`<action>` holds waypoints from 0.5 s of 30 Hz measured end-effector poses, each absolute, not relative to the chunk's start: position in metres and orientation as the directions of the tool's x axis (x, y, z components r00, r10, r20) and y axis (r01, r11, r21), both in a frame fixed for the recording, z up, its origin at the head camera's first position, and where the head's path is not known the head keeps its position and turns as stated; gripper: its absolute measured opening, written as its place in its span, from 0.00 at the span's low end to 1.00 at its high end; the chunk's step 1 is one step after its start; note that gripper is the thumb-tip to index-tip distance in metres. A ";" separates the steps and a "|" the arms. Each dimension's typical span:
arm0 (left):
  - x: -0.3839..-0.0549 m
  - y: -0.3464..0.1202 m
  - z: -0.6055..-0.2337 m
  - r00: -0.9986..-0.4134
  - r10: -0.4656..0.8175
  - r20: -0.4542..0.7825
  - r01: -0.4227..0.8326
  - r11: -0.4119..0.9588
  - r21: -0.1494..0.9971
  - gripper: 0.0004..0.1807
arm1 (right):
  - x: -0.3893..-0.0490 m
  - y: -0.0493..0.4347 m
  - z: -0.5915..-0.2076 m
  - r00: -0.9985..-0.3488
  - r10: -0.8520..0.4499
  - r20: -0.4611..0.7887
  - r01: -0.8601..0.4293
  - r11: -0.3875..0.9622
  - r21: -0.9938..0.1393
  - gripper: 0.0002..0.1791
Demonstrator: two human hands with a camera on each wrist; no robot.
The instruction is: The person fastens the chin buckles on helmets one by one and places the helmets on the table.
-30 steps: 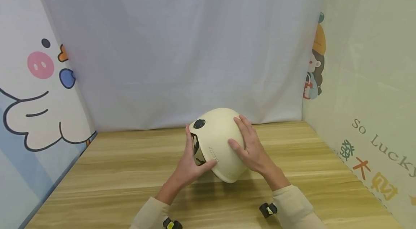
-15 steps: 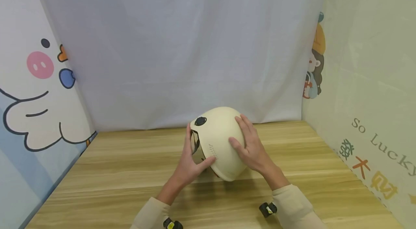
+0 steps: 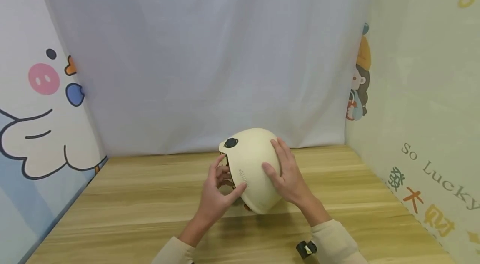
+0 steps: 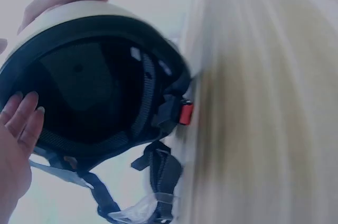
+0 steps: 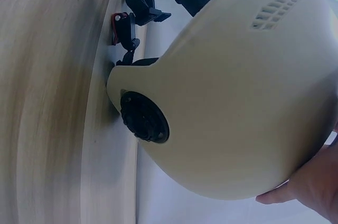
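A cream helmet (image 3: 255, 164) with a black round fitting on its side is tilted between both hands, close over the wooden table. My left hand (image 3: 216, 193) holds its rim: thumb on the outer shell by the small vents, fingers bent into the opening. Those fingers (image 4: 24, 121) show against the dark lining (image 4: 84, 86) in the left wrist view. Spread over the dome's right side, my right hand (image 3: 290, 174) supports the shell with thumb and fingers. Black chin straps (image 4: 163, 171) with a red buckle piece (image 4: 186, 113) hang from the helmet.
The wooden table (image 3: 131, 197) reaches back to a grey-white curtain (image 3: 206, 56). Printed cartoon panels stand at both sides, the left panel (image 3: 33, 130) and the right panel (image 3: 412, 89). A small black device (image 3: 306, 249) sits at the right wrist.
The left fingers have gone from lying straight along the front rim to bending into the opening. The right hand keeps its hold. The head view has shifted slightly, with the scene lower.
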State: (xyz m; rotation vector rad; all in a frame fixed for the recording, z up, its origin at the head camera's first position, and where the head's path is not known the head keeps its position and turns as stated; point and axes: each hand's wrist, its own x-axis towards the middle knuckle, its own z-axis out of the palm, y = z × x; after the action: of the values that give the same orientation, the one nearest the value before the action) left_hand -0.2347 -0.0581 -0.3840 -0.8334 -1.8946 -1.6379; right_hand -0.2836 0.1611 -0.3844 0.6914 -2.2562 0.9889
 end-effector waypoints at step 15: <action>-0.235 -0.051 -0.398 -0.689 0.167 0.705 0.700 -0.098 0.708 0.43 | -0.284 0.160 -0.386 -0.720 -0.176 0.671 -0.616 0.607 -0.501 0.36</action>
State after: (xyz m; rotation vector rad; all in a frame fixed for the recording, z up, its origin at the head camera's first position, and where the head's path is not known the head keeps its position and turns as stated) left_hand -0.2355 -0.0506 -0.3976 -0.9449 -1.7885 -1.8402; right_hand -0.2838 0.1603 -0.3865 0.6230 -2.2587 1.0031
